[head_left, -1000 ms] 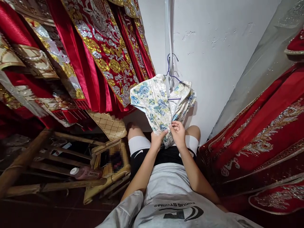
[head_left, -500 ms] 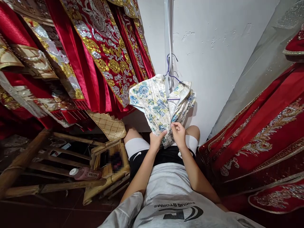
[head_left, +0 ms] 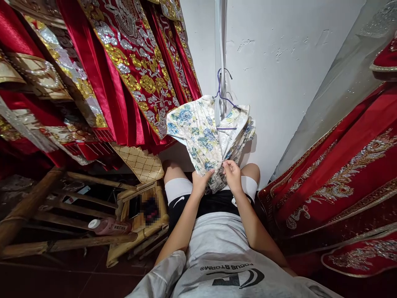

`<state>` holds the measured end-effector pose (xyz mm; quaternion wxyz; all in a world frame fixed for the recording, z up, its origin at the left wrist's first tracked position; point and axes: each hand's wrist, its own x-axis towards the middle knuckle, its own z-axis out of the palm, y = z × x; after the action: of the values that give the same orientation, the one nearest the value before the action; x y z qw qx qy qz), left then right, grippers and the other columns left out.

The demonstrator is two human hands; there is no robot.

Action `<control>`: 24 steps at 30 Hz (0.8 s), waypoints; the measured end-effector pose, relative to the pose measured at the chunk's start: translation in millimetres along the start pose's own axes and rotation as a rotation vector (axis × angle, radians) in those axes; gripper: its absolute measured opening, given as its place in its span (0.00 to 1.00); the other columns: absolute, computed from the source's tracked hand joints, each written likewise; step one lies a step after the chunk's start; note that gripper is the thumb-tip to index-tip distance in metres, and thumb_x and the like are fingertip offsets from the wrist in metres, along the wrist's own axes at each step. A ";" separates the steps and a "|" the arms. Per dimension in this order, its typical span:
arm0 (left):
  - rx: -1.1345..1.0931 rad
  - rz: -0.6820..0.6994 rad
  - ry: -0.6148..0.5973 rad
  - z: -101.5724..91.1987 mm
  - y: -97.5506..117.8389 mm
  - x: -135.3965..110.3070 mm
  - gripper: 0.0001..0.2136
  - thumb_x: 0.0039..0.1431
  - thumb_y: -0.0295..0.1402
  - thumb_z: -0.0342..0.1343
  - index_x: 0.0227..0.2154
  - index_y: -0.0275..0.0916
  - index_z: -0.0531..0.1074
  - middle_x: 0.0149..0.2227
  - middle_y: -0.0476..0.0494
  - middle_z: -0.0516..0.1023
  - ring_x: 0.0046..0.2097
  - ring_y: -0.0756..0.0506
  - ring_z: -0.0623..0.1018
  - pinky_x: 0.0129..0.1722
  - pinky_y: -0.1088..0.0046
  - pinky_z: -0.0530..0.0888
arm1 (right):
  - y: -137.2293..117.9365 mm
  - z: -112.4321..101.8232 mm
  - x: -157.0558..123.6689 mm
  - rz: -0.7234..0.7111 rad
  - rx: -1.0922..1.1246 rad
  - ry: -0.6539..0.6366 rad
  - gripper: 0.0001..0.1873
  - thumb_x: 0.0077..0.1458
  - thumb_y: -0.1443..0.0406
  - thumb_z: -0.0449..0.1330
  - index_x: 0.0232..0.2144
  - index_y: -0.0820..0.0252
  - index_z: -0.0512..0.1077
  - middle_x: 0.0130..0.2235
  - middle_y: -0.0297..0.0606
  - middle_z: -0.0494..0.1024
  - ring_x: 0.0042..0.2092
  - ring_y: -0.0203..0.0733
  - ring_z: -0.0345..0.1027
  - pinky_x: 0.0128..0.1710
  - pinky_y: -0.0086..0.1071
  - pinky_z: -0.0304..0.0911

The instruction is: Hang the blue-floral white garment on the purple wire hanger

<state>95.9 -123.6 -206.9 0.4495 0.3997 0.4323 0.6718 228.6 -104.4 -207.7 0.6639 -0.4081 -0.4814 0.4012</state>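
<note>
In front of me a short-sleeved floral garment (head_left: pixel 201 134), cream with blue and yellow flowers, hangs on a purple hanger (head_left: pixel 228 100) against the wall. Its front is partly open at the neck, and the lower part lies over my lap. My left hand (head_left: pixel 202 181) grips the lower left side of the garment, thumb on top and the other fingers hidden beneath the cloth. My right hand (head_left: pixel 232 174) pinches the front opening edge between thumb and forefinger, just right of the left hand. Any fastener at that edge is too small to make out.
Red embroidered costumes (head_left: pixel 139 70) hang at the left, and more red garments (head_left: pixel 335 178) at the right. A bamboo chair (head_left: pixel 89 244) on my left bears a pink bottle (head_left: pixel 108 226). The white wall (head_left: pixel 273 70) with a vertical strip stands close ahead.
My left hand has shifted slightly left with the garment's lower side, and the garment has moved a little with it. The right hand keeps its pinch on the front edge.
</note>
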 end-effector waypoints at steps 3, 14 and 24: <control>0.052 -0.015 0.040 -6.5 -1.7 5.6 0.25 0.39 0.43 0.73 0.37 0.31 0.78 0.39 0.36 0.83 0.41 0.39 0.81 0.44 0.62 0.76 | 0.5 1.0 -2.1 -0.004 0.009 -0.002 0.22 0.53 0.45 0.61 0.33 0.58 0.70 0.28 0.34 0.71 0.26 0.35 0.60 0.25 0.30 0.56; 0.671 0.881 -0.022 -0.3 4.6 -6.0 0.14 0.63 0.32 0.58 0.51 0.40 0.68 0.49 0.36 0.74 0.55 0.40 0.73 0.57 0.57 0.70 | -8.0 2.3 -7.7 0.020 0.016 -0.116 0.22 0.52 0.45 0.62 0.32 0.58 0.71 0.27 0.34 0.72 0.24 0.34 0.58 0.24 0.30 0.56; 0.446 0.522 -0.285 12.1 -1.6 -4.5 0.17 0.66 0.34 0.54 0.56 0.40 0.65 0.48 0.38 0.78 0.50 0.44 0.79 0.53 0.63 0.75 | -16.8 -0.4 -10.0 0.015 -0.003 -0.175 0.22 0.53 0.45 0.62 0.31 0.58 0.71 0.25 0.32 0.68 0.25 0.35 0.58 0.25 0.30 0.56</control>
<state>108.8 -124.9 -205.4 0.2206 0.6741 0.3844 0.5908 229.2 -119.6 -195.3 0.6157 -0.3758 -0.5351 0.4397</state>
